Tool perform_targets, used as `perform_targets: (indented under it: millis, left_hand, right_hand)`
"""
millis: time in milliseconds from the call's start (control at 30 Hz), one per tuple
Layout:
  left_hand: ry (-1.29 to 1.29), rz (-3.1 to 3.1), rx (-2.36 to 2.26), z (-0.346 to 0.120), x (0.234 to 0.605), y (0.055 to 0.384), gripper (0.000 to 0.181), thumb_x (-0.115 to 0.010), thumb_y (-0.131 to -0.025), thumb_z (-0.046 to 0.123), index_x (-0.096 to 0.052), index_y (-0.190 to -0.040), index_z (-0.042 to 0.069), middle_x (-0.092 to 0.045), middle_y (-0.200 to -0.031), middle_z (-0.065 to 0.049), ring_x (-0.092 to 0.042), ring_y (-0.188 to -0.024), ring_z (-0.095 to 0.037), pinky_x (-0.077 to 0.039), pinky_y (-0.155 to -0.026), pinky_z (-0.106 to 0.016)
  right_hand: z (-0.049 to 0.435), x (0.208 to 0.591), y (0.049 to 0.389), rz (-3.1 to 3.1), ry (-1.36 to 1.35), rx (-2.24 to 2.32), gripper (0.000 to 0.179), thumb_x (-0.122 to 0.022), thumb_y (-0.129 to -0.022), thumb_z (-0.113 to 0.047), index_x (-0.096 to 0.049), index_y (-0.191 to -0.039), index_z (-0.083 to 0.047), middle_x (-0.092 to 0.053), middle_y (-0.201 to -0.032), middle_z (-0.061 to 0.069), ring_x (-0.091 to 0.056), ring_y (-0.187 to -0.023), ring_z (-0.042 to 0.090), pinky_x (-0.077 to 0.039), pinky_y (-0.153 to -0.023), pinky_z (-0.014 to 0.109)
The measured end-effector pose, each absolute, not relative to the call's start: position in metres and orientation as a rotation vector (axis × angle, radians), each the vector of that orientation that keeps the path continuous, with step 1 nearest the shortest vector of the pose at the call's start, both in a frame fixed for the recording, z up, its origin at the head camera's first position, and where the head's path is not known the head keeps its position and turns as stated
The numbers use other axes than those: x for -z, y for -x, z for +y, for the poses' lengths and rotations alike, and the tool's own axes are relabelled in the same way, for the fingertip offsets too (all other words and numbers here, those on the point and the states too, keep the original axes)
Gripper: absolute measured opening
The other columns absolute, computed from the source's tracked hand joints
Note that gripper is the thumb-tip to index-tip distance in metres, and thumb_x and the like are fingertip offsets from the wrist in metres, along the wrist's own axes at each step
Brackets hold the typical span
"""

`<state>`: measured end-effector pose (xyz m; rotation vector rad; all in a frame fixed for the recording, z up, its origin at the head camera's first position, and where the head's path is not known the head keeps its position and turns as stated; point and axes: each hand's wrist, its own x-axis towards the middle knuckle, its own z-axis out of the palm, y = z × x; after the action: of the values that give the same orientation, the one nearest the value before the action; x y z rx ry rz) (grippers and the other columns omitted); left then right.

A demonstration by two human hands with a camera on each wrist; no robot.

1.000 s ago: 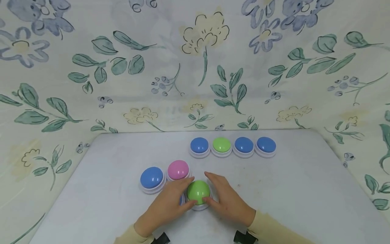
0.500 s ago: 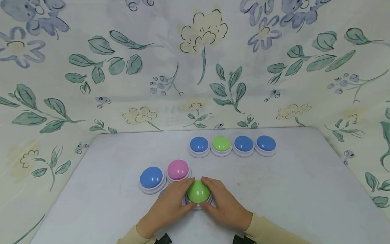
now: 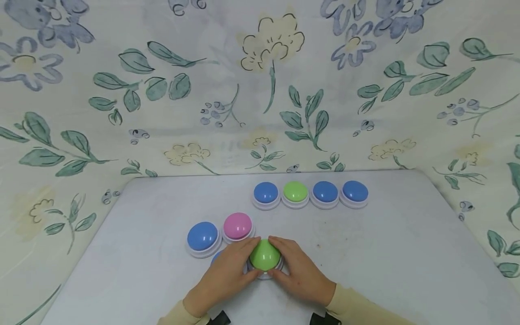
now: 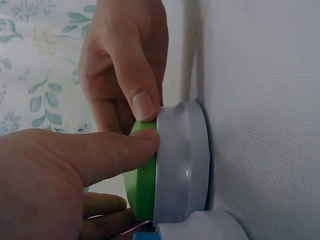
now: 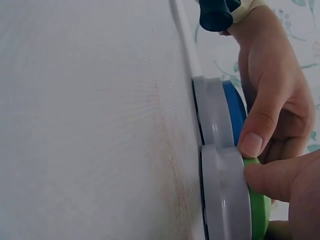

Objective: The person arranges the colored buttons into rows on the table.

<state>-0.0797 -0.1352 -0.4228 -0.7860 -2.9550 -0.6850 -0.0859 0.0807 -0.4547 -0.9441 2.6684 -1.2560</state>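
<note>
A green dome push button [image 3: 265,255] with a white round base sits at the front middle of the table. My left hand [image 3: 227,270] holds it from the left, thumb at the near side and fingers around the far side. From the right, my right hand [image 3: 302,273] holds the same dome in a mirrored way. In the left wrist view both thumbs press at the lower edge of the green dome [image 4: 145,187], just above the base. A blue push button [image 5: 234,112] stands against its left side, mostly hidden under my left hand in the head view.
Behind my left hand stand a pink push button [image 3: 237,225] and another blue push button [image 3: 202,236]. Farther back, a row holds a blue button [image 3: 266,193], a green button [image 3: 295,192] and two more blue ones. Flowered cloth [image 3: 227,149] rises behind the white table [image 3: 390,253].
My right hand has closed in on the green button from slightly off its right side. My left hand has shifted a little, uncovering part of the blue button behind it. The buttons stay put.
</note>
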Motion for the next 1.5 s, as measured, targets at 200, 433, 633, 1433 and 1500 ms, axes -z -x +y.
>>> perform_targets:
  millis: [200, 433, 633, 1433, 1500]
  left_hand:
    - [0.819, -2.934, 0.694, -0.133, 0.42, 0.079, 0.067, -0.081, -0.085, 0.022, -0.053, -0.14, -0.005, -0.059, -0.139, -0.017, -0.055, -0.128, -0.033, -0.047, -0.107, -0.046]
    - [0.836, -2.887, 0.686, -0.133, 0.423, 0.081, 0.068, -0.083, -0.084, 0.023, -0.055, -0.138, -0.006, -0.059, -0.138, -0.018, -0.054, -0.13, -0.033, -0.046, -0.108, -0.046]
    - [0.834, -2.848, 0.683, -0.133, 0.425, 0.081, 0.068, -0.083, -0.083, 0.024, -0.055, -0.138, -0.005, -0.06, -0.137, -0.016, -0.055, -0.129, -0.031, -0.047, -0.107, -0.044]
    - [0.939, -2.732, 0.789, -0.101, 0.417, 0.098, 0.069, -0.078, -0.089, 0.023, -0.049, -0.143, -0.008, -0.054, -0.143, -0.018, -0.052, -0.132, -0.031, -0.044, -0.111, -0.042]
    - [0.953, -2.74, 0.788, -0.097, 0.417, 0.099, 0.069, -0.077, -0.09, 0.024, -0.048, -0.143, -0.008, -0.054, -0.144, -0.018, -0.052, -0.132, -0.031, -0.044, -0.111, -0.041]
  right_hand:
    - [0.081, 0.456, 0.085, 2.705, 0.969, 1.251, 0.07, -0.072, -0.093, -0.02, -0.04, -0.15, 0.003, -0.046, -0.151, 0.016, -0.042, -0.14, 0.028, -0.038, -0.115, 0.044]
    - [0.081, 0.457, 0.085, 2.734, 0.962, 1.259, 0.068, -0.071, -0.095, -0.026, -0.041, -0.15, 0.002, -0.046, -0.151, 0.013, -0.042, -0.14, 0.026, -0.04, -0.114, 0.045]
    - [0.079, 0.454, 0.085, 2.753, 0.933, 1.255, 0.069, -0.075, -0.091, -0.02, -0.043, -0.148, 0.003, -0.047, -0.15, 0.014, -0.043, -0.139, 0.027, -0.04, -0.113, 0.044]
    - [0.108, 0.441, 0.093, 2.894, 0.903, 1.273, 0.069, -0.076, -0.09, -0.016, -0.043, -0.147, 0.006, -0.05, -0.147, 0.019, -0.047, -0.136, 0.035, -0.041, -0.111, 0.05]
    - [0.112, 0.442, 0.093, 2.912, 0.891, 1.269, 0.069, -0.076, -0.09, -0.015, -0.044, -0.147, 0.006, -0.051, -0.146, 0.019, -0.048, -0.135, 0.035, -0.042, -0.11, 0.051]
